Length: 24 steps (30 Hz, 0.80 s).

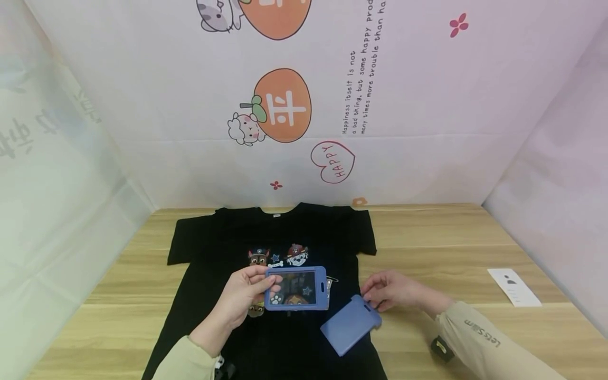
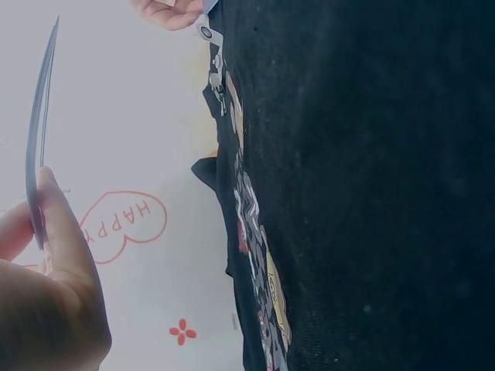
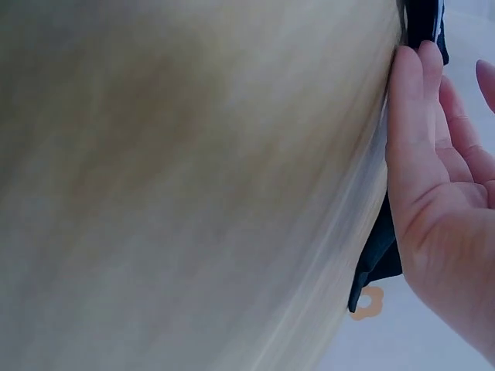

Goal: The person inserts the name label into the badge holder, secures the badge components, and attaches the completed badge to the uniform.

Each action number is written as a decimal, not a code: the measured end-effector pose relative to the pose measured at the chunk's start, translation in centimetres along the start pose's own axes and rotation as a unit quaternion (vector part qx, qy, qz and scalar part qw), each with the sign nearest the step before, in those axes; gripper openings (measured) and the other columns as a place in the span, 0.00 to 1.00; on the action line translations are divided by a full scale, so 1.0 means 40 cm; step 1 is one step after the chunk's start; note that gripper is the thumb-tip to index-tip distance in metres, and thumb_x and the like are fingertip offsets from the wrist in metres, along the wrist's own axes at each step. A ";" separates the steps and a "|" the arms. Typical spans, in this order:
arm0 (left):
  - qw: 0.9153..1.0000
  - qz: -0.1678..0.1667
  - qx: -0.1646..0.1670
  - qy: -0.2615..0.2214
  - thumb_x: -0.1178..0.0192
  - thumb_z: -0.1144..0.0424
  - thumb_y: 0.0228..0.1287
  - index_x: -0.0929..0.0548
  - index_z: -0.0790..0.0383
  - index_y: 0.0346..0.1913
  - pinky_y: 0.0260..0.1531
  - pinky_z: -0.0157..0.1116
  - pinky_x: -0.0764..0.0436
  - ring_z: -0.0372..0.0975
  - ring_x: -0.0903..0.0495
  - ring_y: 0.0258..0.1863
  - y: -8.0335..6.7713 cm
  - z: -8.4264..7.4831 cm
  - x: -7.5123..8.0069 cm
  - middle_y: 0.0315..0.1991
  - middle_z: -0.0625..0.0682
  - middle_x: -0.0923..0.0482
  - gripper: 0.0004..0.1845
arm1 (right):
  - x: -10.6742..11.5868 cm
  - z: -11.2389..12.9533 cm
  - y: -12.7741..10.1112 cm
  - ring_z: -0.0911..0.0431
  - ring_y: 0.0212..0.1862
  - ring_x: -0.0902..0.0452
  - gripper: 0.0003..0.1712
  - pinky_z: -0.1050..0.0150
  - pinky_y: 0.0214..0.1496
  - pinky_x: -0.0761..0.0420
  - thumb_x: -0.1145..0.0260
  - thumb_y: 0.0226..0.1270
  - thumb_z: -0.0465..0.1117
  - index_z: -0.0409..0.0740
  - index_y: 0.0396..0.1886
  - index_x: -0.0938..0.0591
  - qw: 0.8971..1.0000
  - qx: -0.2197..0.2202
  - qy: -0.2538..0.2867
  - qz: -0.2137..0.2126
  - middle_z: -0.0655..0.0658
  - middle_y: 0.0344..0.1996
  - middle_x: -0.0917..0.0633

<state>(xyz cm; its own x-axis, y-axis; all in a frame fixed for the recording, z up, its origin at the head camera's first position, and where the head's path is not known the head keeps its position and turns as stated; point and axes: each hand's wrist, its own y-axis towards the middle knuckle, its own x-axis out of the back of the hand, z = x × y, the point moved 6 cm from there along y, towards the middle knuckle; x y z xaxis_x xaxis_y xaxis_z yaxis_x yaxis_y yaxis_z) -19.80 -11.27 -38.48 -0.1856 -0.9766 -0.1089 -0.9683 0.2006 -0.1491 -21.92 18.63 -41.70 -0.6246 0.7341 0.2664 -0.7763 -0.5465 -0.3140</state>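
Wooden table [image 1: 451,243], black T-shirt [image 1: 304,232], white card [image 1: 514,286]

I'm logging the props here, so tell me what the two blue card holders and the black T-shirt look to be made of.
Clear-windowed blue card holder: likely soft plastic or silicone; matte frame, glossy window reflecting light.
Plain blue card holder: probably the same, with an even matte face.
Black T-shirt: knit fabric, perhaps cotton; its fuzzy weave shows in the left wrist view, with printed cartoon dogs.

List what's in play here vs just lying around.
In play: clear-window badge holder, held up by left hand; blue card sleeve, touched by right hand.
Lying about: black T-shirt underneath; white card on wooden table.
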 end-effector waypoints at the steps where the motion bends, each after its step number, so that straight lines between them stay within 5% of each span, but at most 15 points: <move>1: 1.000 -0.002 0.001 0.000 0.43 0.71 0.65 0.25 0.73 0.48 0.39 0.35 0.16 0.32 0.15 0.29 -0.001 0.000 0.000 0.36 0.53 0.13 0.11 | 0.001 0.000 0.000 0.55 0.36 0.21 0.14 0.56 0.42 0.17 0.41 0.66 0.33 0.24 0.45 0.25 1.000 0.002 0.005 0.002 0.44 0.35 0.16; 24: 1.000 -0.006 0.004 -0.005 0.43 0.71 0.65 0.25 0.72 0.48 0.36 0.31 0.17 0.32 0.16 0.29 0.004 0.007 -0.001 0.34 0.49 0.13 0.11 | 0.111 0.015 -0.062 0.48 0.44 0.19 0.26 0.54 0.47 0.17 0.40 0.68 0.40 0.21 0.54 0.32 0.997 0.051 0.007 -0.064 0.38 0.41 0.19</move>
<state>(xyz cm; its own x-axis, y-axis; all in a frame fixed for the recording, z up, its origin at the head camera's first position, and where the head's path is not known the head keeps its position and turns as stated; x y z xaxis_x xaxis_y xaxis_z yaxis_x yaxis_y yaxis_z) -19.91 -11.18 -38.79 -0.1720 -0.9781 -0.1173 -0.9691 0.1894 -0.1579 -22.81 23.01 -39.17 -0.5187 0.8060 0.2852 -0.8549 -0.4853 -0.1833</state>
